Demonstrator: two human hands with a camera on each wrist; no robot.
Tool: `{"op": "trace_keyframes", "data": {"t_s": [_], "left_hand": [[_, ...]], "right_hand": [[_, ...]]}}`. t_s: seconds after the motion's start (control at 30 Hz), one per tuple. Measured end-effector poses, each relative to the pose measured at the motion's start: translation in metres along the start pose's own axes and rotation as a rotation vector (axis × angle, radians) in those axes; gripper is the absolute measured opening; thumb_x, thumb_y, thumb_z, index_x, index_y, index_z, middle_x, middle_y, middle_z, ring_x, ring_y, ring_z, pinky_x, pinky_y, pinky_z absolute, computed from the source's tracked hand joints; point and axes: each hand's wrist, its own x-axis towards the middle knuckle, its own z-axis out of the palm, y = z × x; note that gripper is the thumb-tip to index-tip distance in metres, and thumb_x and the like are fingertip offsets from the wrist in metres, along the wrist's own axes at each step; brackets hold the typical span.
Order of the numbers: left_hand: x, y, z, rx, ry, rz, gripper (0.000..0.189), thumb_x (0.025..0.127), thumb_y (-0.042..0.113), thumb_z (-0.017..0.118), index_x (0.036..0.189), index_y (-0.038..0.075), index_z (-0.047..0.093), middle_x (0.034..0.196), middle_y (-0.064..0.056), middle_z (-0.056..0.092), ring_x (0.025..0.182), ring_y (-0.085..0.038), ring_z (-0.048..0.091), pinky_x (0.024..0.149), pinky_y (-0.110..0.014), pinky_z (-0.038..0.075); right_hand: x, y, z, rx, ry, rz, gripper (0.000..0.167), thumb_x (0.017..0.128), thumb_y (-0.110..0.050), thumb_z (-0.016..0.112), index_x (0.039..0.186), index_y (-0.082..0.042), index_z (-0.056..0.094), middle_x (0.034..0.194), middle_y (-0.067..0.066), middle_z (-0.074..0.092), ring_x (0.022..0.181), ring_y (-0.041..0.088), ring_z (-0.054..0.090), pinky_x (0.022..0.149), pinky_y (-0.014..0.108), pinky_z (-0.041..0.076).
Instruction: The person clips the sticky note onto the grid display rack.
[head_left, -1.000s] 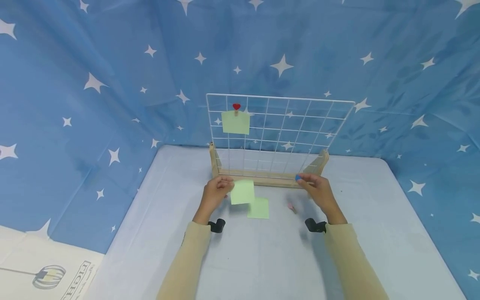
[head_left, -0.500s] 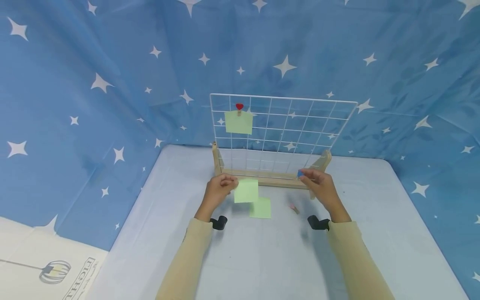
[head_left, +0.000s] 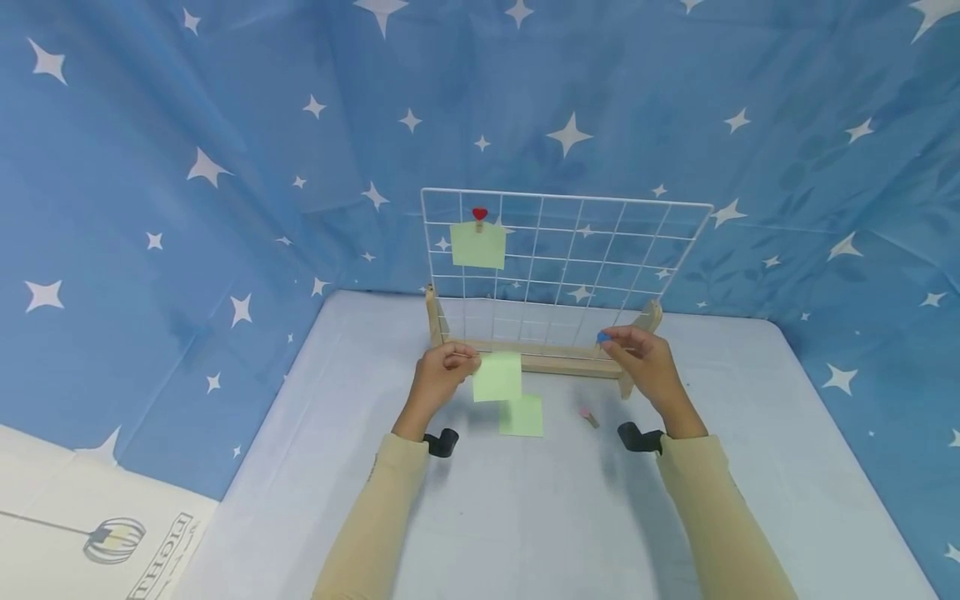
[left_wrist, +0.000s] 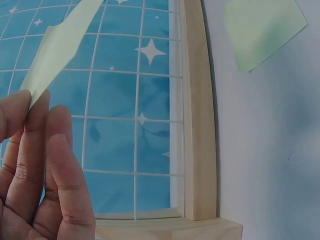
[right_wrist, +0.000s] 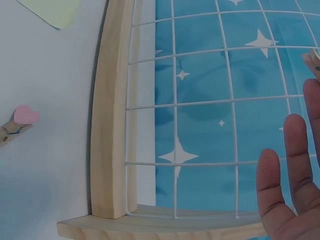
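My left hand point(head_left: 444, 373) pinches a pale green sticky note point(head_left: 497, 377) by its left edge, in front of the grid's base. In the left wrist view this note point(left_wrist: 62, 47) stands up from between thumb and finger. A small wooden clothespin point(right_wrist: 311, 64) with a blue top point(head_left: 603, 337) is pinched by my right hand point(head_left: 651, 367), in front of the grid's lower right. The white wire grid point(head_left: 558, 258) leans back in a wooden stand point(head_left: 570, 367). Upper left on it, a red-heart clothespin point(head_left: 480, 215) holds another green note point(head_left: 478, 247).
Below the held note, a green sticky note point(head_left: 523, 417) lies on the white table point(head_left: 510, 517). To its right lies a clothespin point(head_left: 589, 417) with a pink heart point(right_wrist: 26, 114). A blue star-patterned cloth point(head_left: 225, 208) hangs behind the grid.
My right hand has risen a little with the blue-topped clothespin, closer to the grid. My left hand has lifted the sticky note slightly. The head view has shifted a little.
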Motion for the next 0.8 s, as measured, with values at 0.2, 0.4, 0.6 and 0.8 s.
{"op": "trace_keyframes", "data": {"t_s": [0.2, 0.4, 0.6, 0.8], "left_hand": [[0.0, 0.002, 0.002, -0.021, 0.008, 0.018, 0.015, 0.102, 0.018, 0.077, 0.11, 0.005, 0.079, 0.101, -0.008, 0.081, 0.095, -0.03, 0.075, 0.079, -0.033, 0.059], [0.0, 0.005, 0.003, -0.032, 0.012, 0.035, 0.016, 0.103, 0.017, 0.076, 0.113, 0.005, 0.079, 0.102, -0.008, 0.081, 0.093, -0.023, 0.075, 0.081, -0.033, 0.06], [0.0, 0.01, 0.003, -0.06, 0.017, 0.049, 0.018, 0.105, 0.019, 0.074, 0.114, 0.005, 0.079, 0.104, -0.009, 0.081, 0.093, -0.023, 0.075, 0.081, -0.034, 0.061], [0.0, 0.015, 0.002, -0.052, 0.035, 0.069, 0.019, 0.106, 0.021, 0.073, 0.114, 0.005, 0.078, 0.103, -0.009, 0.081, 0.091, -0.021, 0.074, 0.079, -0.033, 0.062]], "right_hand": [[0.003, -0.003, -0.002, -0.011, 0.007, -0.026, 0.028, 0.109, -0.012, 0.067, 0.128, 0.009, 0.071, 0.111, -0.006, 0.074, 0.103, -0.008, 0.062, 0.091, 0.01, 0.049], [0.005, -0.006, -0.004, 0.035, 0.009, -0.071, 0.027, 0.109, -0.01, 0.066, 0.126, 0.01, 0.072, 0.108, -0.023, 0.07, 0.103, -0.006, 0.065, 0.092, 0.01, 0.051], [0.006, -0.013, -0.005, 0.037, 0.007, -0.103, 0.025, 0.108, -0.007, 0.067, 0.126, 0.01, 0.073, 0.114, -0.01, 0.073, 0.102, -0.006, 0.066, 0.091, 0.011, 0.052], [0.008, -0.018, -0.007, 0.004, 0.01, -0.108, 0.027, 0.108, -0.009, 0.067, 0.128, 0.009, 0.073, 0.119, 0.0, 0.074, 0.102, -0.007, 0.065, 0.092, 0.01, 0.051]]}}
